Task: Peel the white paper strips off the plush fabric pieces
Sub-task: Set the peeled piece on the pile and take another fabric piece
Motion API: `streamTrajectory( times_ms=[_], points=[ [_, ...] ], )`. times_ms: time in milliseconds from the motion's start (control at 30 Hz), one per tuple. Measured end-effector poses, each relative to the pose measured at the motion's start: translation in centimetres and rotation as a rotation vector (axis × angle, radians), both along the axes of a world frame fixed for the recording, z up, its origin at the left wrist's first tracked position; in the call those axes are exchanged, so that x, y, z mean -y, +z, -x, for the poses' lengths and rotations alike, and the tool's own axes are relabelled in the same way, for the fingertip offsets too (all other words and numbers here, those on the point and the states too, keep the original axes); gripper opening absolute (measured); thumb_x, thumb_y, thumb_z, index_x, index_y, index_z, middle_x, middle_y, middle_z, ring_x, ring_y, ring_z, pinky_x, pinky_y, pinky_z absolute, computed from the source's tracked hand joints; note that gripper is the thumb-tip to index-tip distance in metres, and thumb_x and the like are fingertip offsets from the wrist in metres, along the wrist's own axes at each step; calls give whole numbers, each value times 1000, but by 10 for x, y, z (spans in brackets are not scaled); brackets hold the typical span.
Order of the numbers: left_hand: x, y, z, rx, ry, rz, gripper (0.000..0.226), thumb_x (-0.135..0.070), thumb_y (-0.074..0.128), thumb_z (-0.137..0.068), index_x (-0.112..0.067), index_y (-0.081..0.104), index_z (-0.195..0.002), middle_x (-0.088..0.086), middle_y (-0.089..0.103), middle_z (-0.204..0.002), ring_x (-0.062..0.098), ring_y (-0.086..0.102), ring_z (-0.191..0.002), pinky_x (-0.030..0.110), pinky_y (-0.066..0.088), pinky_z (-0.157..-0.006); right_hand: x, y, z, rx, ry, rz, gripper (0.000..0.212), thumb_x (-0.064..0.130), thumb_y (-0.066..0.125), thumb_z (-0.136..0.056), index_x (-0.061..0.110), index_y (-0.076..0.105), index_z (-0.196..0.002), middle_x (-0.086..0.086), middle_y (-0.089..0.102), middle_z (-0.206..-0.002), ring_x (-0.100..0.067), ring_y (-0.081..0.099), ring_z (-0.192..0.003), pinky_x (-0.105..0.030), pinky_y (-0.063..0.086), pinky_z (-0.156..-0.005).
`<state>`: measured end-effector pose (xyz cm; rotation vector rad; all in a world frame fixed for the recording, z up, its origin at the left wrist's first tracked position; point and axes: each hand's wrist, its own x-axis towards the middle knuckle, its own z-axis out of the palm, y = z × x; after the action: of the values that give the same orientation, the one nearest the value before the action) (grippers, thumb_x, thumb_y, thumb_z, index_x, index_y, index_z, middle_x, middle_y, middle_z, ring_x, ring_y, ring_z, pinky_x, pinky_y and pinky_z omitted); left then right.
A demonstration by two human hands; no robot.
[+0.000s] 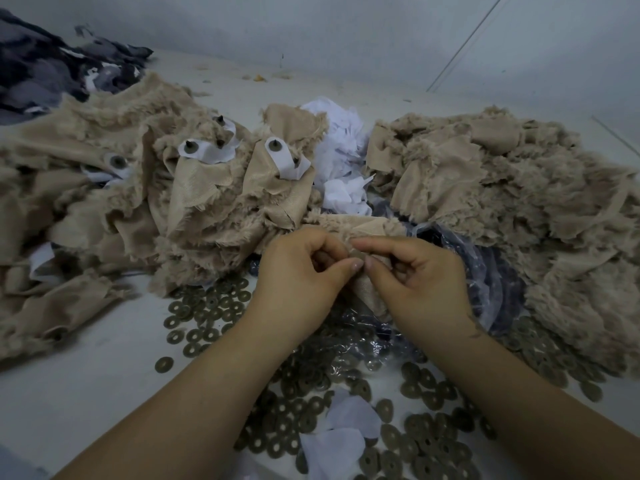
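Beige plush piece (363, 225) pinched btwn fingers of left hand (298, 275) & right hand (422, 278), both grasping it.

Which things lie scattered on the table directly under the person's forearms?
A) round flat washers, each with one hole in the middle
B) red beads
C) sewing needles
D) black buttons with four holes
A: the many brownish washers spread under and between the forearms are flat discs, each with a single hole in the middle.
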<state>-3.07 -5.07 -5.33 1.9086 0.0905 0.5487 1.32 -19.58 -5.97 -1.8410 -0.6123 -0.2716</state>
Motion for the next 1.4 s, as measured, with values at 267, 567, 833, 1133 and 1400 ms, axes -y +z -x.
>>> streamTrajectory(
  times_ms=[267, 567, 833, 1133, 1400],
  points=[
    [4, -4, 1, 341, 99, -402, 18, -6, 79, -77, -11, 78, -94, -2, 73, -82, 6, 64, -77, 15, 50, -76, 2, 2, 0, -179, 120, -196, 21, -1, 67, -90, 17, 76, -96, 0, 78, -93, -11, 74, -91, -23, 58, -83],
    [4, -10, -3, 371, 38, -444, 14, -5, 77, -79, -6, 77, -92, 2, 73, -81, 13, 66, -75, 28, 54, -74, 2, 2, -5, -353, 190, -287, 32, -1, 64, -92, 22, 64, -115, -3, 76, -107, -14, 72, -103, -30, 58, -90],
    [6, -12, -3, 458, 65, -410, 13, 1, 79, -77, -6, 78, -88, 3, 73, -79, 11, 66, -75, 18, 53, -75, 1, 3, -5, -379, 188, -301, 25, 1, 61, -94, 17, 60, -113, -6, 77, -94, -18, 74, -91, -30, 60, -80],
    [5, -11, -8, 393, -19, -348, 4, -2, 79, -76, -4, 79, -80, 3, 74, -74, 10, 68, -71, 24, 57, -73, 1, 5, -3, -348, 184, -271, 26, -4, 57, -95, 18, 60, -108, 1, 73, -91, -8, 72, -86, -19, 56, -77],
    [6, -13, -13, 347, -47, -295, 1, -3, 78, -77, -4, 78, -77, 4, 73, -71, 13, 68, -68, 28, 56, -71, 2, 6, -2, -368, 159, -294, 25, -6, 58, -94, 15, 60, -109, -3, 74, -90, -12, 72, -85, -21, 57, -77]
  ],
)
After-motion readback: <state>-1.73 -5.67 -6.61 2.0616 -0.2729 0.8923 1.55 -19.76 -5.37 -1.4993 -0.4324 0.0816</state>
